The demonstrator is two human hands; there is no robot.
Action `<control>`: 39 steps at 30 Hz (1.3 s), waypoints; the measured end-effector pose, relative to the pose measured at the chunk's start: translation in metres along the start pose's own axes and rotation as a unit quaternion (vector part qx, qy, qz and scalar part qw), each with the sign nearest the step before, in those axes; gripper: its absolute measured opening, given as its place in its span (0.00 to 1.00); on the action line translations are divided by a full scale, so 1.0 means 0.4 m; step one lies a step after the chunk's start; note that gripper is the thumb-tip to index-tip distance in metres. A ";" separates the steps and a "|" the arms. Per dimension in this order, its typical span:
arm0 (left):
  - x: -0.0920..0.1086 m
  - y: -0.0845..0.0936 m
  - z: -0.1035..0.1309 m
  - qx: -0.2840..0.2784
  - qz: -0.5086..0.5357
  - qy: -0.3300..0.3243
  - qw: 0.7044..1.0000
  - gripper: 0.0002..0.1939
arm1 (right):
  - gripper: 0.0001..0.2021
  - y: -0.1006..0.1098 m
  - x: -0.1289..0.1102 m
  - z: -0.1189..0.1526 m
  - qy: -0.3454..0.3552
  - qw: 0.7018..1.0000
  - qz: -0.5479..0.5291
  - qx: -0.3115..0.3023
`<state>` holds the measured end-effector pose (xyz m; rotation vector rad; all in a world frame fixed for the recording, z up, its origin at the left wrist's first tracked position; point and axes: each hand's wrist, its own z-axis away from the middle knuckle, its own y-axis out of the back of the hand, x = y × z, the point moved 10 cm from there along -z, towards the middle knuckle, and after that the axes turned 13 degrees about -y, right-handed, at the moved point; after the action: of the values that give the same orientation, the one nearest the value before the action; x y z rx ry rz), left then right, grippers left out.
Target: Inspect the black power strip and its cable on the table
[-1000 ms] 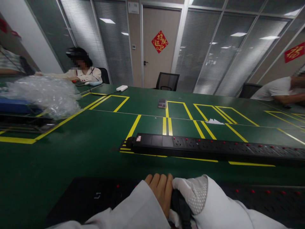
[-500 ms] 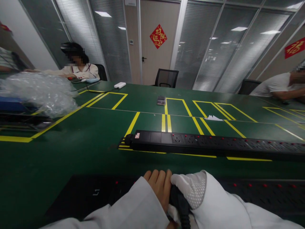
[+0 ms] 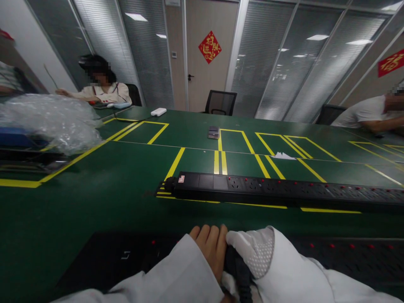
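At the bottom centre, my left hand (image 3: 212,248) is bare, its fingers bent and pressed together, beside my right hand; what lies under its fingers is hidden. My right hand (image 3: 252,249), in a white dotted glove, is wrapped round a black plug (image 3: 235,265) whose ribbed cable end points down toward me. Both hands are over a long black power strip (image 3: 353,256) with red lights, marked L1 at its left end. Farther off, a second black power strip (image 3: 268,188) lies across the green table (image 3: 126,219).
Clear plastic wrap (image 3: 57,122) is heaped at the left over a blue item. A white box (image 3: 158,112), a small dark item (image 3: 213,132) and crumpled white paper (image 3: 283,155) lie farther back. People sit at the far left and right. An office chair (image 3: 221,102) stands behind.
The seated person at the far left has raised a hand holding a thin stick-like item. My hands hold nearly the same pose and place.
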<state>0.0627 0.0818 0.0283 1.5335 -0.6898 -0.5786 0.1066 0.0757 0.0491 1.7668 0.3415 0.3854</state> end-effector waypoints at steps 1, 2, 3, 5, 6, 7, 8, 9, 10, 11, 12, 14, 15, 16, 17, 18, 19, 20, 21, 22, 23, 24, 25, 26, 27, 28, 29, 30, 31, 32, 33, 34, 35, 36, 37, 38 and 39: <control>0.000 0.000 0.000 -0.004 0.002 -0.001 1.000 0.18 | 0.10 0.001 -0.002 -0.001 -0.002 1.000 -0.002 -0.001; 0.000 -0.001 0.000 -0.009 0.003 -0.003 1.000 0.18 | 0.11 0.002 -0.004 -0.002 -0.003 1.000 -0.005 -0.001; 0.001 -0.002 0.000 -0.012 0.003 -0.006 1.000 0.18 | 0.11 0.004 -0.007 -0.003 -0.005 1.000 -0.008 -0.002; 0.003 -0.005 0.000 -0.016 0.002 -0.011 1.000 0.18 | 0.12 0.010 -0.013 -0.004 -0.008 1.000 -0.016 -0.002; 0.003 -0.006 0.000 -0.016 0.001 -0.012 1.000 0.18 | 0.14 0.013 -0.015 -0.004 -0.010 1.000 -0.020 -0.001; 0.002 -0.007 0.001 -0.013 0.001 -0.010 1.000 0.18 | 0.15 0.017 -0.017 -0.004 -0.011 1.000 -0.024 -0.001; 0.001 -0.007 0.001 -0.007 0.001 -0.006 1.000 0.18 | 0.16 0.022 -0.018 -0.005 -0.012 1.000 -0.028 0.000; 0.000 -0.005 0.002 0.002 -0.001 -0.001 1.000 0.18 | 0.17 0.026 -0.019 -0.005 -0.012 0.999 -0.032 0.000; 0.000 -0.001 0.002 0.012 -0.005 0.001 1.000 0.18 | 0.16 0.031 -0.020 -0.005 -0.012 0.999 -0.036 -0.001; 0.001 0.003 0.002 0.022 -0.011 0.002 1.000 0.19 | 0.15 0.035 -0.020 -0.006 -0.011 0.999 -0.038 -0.001; 0.002 0.006 0.002 0.028 -0.017 0.001 0.999 0.20 | 0.13 0.040 -0.019 -0.007 -0.011 0.999 -0.041 -0.001; 0.004 0.011 0.001 0.030 -0.020 -0.002 0.999 0.20 | 0.11 0.050 -0.018 -0.007 -0.008 0.999 -0.047 -0.003; 0.004 0.011 0.000 0.026 -0.018 -0.003 1.000 0.19 | 0.11 0.055 -0.018 -0.006 -0.006 0.999 -0.050 -0.005; 0.003 0.011 0.000 0.019 -0.014 -0.002 1.000 0.18 | 0.12 0.061 -0.018 -0.004 -0.003 0.998 -0.055 -0.006; 0.001 0.010 0.000 0.012 -0.011 -0.001 1.000 0.17 | 0.13 0.067 -0.019 -0.002 0.001 0.998 -0.060 -0.007; 0.001 0.009 0.000 0.005 -0.007 -0.003 1.000 0.17 | 0.14 0.072 -0.020 0.000 0.005 0.998 -0.066 -0.008; 0.002 0.007 0.000 -0.001 -0.004 -0.006 1.000 0.17 | 0.14 0.077 -0.021 0.003 0.010 0.997 -0.072 -0.009; 0.003 0.005 -0.001 -0.007 -0.002 -0.011 1.000 0.18 | 0.14 0.081 -0.022 0.005 0.014 0.997 -0.079 -0.010; 0.004 0.002 -0.001 -0.013 0.000 -0.013 1.000 0.18 | 0.14 0.084 -0.023 0.007 0.018 0.996 -0.084 -0.011; 0.003 -0.001 0.000 -0.017 0.002 -0.013 1.000 0.18 | 0.14 0.086 -0.023 0.009 0.020 0.996 -0.088 -0.012; 0.002 -0.004 0.000 -0.021 0.005 -0.011 1.000 0.18 | 0.14 0.087 -0.023 0.010 0.021 0.995 -0.092 -0.013; 0.000 -0.006 0.000 -0.024 0.008 -0.008 1.000 0.18 | 0.14 0.088 -0.023 0.010 0.022 0.995 -0.094 -0.015; -0.001 -0.007 0.001 -0.026 0.010 -0.005 1.000 0.18 | 0.14 0.088 -0.023 0.010 0.022 0.995 -0.097 -0.016; -0.001 -0.007 0.001 -0.027 0.012 -0.005 1.000 0.18 | 0.14 0.088 -0.023 0.010 0.022 0.995 -0.099 -0.017; 0.000 -0.005 0.001 -0.027 0.013 -0.008 1.000 0.18 | 0.14 0.088 -0.023 0.010 0.022 0.995 -0.100 -0.019; 0.001 -0.003 0.000 -0.026 0.011 -0.012 1.000 0.18 | 0.14 0.088 -0.023 0.010 0.023 0.994 -0.101 -0.020; 0.001 0.000 0.000 -0.025 0.010 -0.014 1.000 0.18 | 0.14 0.087 -0.022 0.009 0.023 0.994 -0.102 -0.022; 0.001 0.003 0.001 -0.023 0.008 -0.016 1.000 0.18 | 0.14 0.087 -0.022 0.010 0.024 0.994 -0.103 -0.023; 0.001 0.005 0.001 -0.022 0.005 -0.017 1.000 0.19 | 0.14 0.087 -0.022 0.010 0.024 0.994 -0.103 -0.023; 0.001 0.005 0.001 -0.023 0.004 -0.018 1.000 0.19 | 0.14 0.087 -0.022 0.010 0.024 0.994 -0.103 -0.023; 0.002 0.004 0.001 -0.023 0.001 -0.021 1.000 0.18 | 0.14 0.087 -0.021 0.010 0.024 0.994 -0.104 -0.023; 0.003 0.002 0.001 -0.021 -0.002 -0.023 1.000 0.18 | 0.14 0.088 -0.021 0.010 0.024 0.994 -0.104 -0.023; 0.004 0.001 0.000 -0.015 -0.008 -0.024 1.000 0.18 | 0.14 0.089 -0.021 0.010 0.025 0.994 -0.103 -0.022; 0.005 0.001 0.001 -0.003 -0.017 -0.023 1.000 0.18 | 0.14 0.089 -0.021 0.010 0.025 0.994 -0.102 -0.022; 0.005 0.003 0.001 0.013 -0.026 -0.019 0.999 0.18 | 0.14 0.089 -0.022 0.010 0.025 0.994 -0.101 -0.022; 0.004 0.006 0.002 0.034 -0.036 -0.012 0.999 0.19 | 0.14 0.090 -0.022 0.009 0.025 0.995 -0.099 -0.021; 0.004 0.008 0.004 0.051 -0.044 -0.007 0.998 0.20 | 0.14 0.089 -0.022 0.009 0.024 0.995 -0.097 -0.022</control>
<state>0.0626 0.0795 0.0316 1.6624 -0.6737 -0.6287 0.1010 0.0610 0.0824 1.6674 0.5304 0.2948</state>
